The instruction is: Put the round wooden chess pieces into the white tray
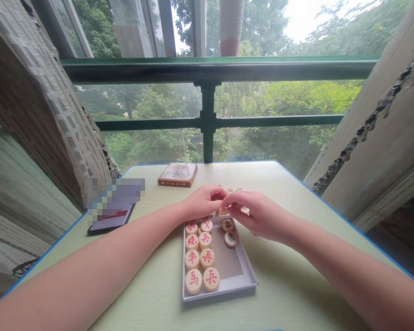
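Observation:
A shallow grey tray (243, 271) lies on the table in front of me, holding several round wooden chess pieces (200, 257) with red characters in two columns at its left. Two pieces with black characters (229, 232) sit at its upper right. My left hand (203, 202) and my right hand (253, 211) meet over the tray's far end, fingertips pinched together. What they pinch is hidden. A few loose pieces (232, 190) lie on the table just beyond the hands.
A flat wooden box lid (178, 174) lies at the table's far edge. A phone (111, 219) rests at the left edge. The pale green table (296, 285) has blue edging. A green railing (207, 119) and window stand behind; curtains hang on both sides.

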